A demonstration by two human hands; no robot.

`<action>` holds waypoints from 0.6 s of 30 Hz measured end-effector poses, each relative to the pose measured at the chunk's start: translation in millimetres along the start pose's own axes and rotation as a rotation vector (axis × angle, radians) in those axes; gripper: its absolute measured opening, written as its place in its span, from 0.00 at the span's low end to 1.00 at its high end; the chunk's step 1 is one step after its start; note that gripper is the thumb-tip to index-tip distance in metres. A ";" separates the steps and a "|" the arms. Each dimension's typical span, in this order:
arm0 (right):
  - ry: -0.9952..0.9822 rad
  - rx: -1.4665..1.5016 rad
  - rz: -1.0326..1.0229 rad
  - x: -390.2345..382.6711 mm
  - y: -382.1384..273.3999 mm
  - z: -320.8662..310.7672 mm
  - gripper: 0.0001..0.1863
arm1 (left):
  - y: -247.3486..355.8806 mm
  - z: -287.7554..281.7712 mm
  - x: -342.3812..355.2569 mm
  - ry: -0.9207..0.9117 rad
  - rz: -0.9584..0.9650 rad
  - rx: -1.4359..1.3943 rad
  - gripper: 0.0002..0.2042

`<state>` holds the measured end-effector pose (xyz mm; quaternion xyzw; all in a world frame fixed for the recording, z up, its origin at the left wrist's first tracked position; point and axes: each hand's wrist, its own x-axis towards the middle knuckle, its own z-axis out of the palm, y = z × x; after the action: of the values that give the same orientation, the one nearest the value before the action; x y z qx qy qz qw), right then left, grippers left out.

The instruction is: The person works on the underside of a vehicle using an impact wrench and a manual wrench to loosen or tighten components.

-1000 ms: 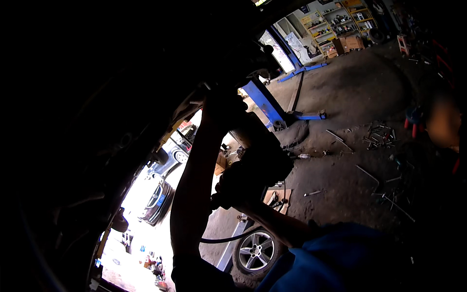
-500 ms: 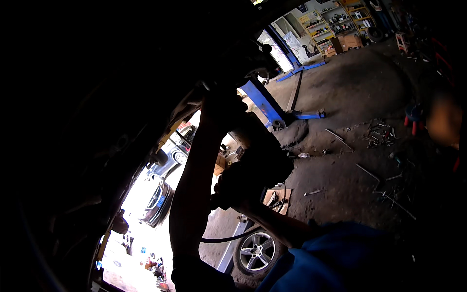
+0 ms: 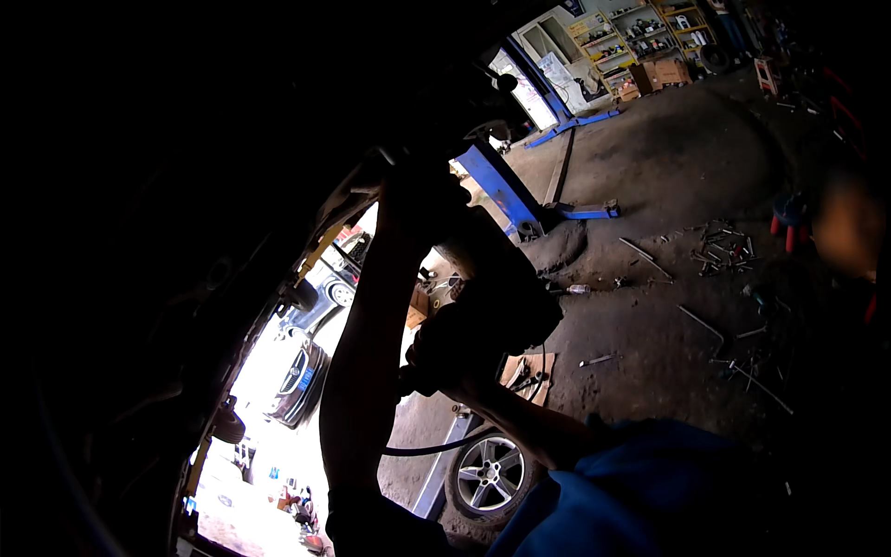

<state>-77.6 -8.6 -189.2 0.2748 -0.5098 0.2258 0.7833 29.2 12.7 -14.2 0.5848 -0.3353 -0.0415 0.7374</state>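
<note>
My right hand (image 3: 436, 357) is a dark silhouette with its fingers wrapped round the handle of a bulky dark power tool (image 3: 510, 288), which looks like an air impact wrench. Its upper end points up toward the shadowed underside of a car (image 3: 232, 223). My left arm reaches up beside it, and my left hand (image 3: 408, 186) is at the tool's upper end, close to the underside. Shadow hides the left fingers and whatever they touch. A black hose (image 3: 427, 452) runs below the hands, between my forearms.
A blue lift post (image 3: 501, 190) stands beyond the tool. Below lies a wheel (image 3: 490, 473) near a lift arm (image 3: 445, 464). Loose hand tools (image 3: 724, 249) litter the floor at right, near a blurred shape (image 3: 849, 227). Shelves (image 3: 640, 32) stand far back; a parked car (image 3: 299, 379) is outside at left.
Hands and tool keep nearly the same place, with the tool's bulk a touch lower. The background has shifted slightly up and left in the picture.
</note>
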 end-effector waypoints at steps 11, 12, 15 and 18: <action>-0.015 0.045 0.044 2.7 -4.5 7.6 0.23 | 7.9 49.7 -4.1 0.245 -0.068 0.144 0.13; -0.028 0.032 0.053 4.6 -5.9 4.4 0.23 | 6.9 54.2 -3.6 0.297 -0.056 0.140 0.13; 0.022 0.025 0.045 2.6 -3.1 2.8 0.23 | 3.8 69.5 -2.3 0.466 -0.023 0.155 0.13; 0.035 -0.026 0.022 2.5 -3.7 2.5 0.24 | 6.1 68.0 -3.1 0.426 -0.055 0.118 0.11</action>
<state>-76.0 -12.8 -186.8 0.2549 -0.5019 0.2324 0.7931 -12.2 -40.8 -4.0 0.6314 -0.1577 0.0826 0.7548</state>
